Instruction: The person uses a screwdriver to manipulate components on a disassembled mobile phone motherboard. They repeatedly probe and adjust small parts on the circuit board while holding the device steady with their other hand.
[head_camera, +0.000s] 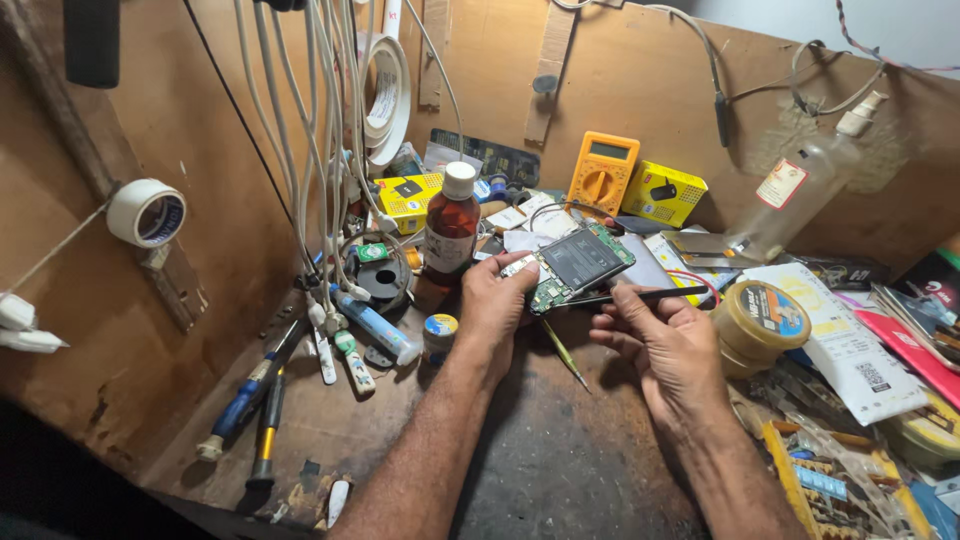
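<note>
Holding an opened phone (572, 265) at its near-left end, the left hand (495, 300) has its fingers closed around the edge of the device, with the thumb on top near the green circuit board. The phone is tilted, raised a little over the surface (560, 460), and its dark battery faces up. The right hand (665, 345) is closed on a thin black tool (640, 295), pinched between thumb and fingers; the tool lies almost level, with its left end near the lower edge of the phone. Whether the tip touches the board I cannot tell.

Just under the phone, a thin screwdriver (566, 355) with a yellow-green handle lies on the surface between the two hands. Left of the left hand stands a brown bottle (451, 230) with a white cap, and near the wrist there is a small round tin (439, 333). Behind the phone a yellow multimeter (602, 172) leans at the back wall, with a yellow box (663, 192) beside it. On the right, a round yellow jar (760, 322) stands close to the right hand, and a clear plastic bottle (795, 195) leans against the wall further back. White cables (325, 130) hang down on the left, above some pens and blue-handled screwdrivers (245, 400). A roll of white tape (147, 213) hangs on the left wall.
</note>
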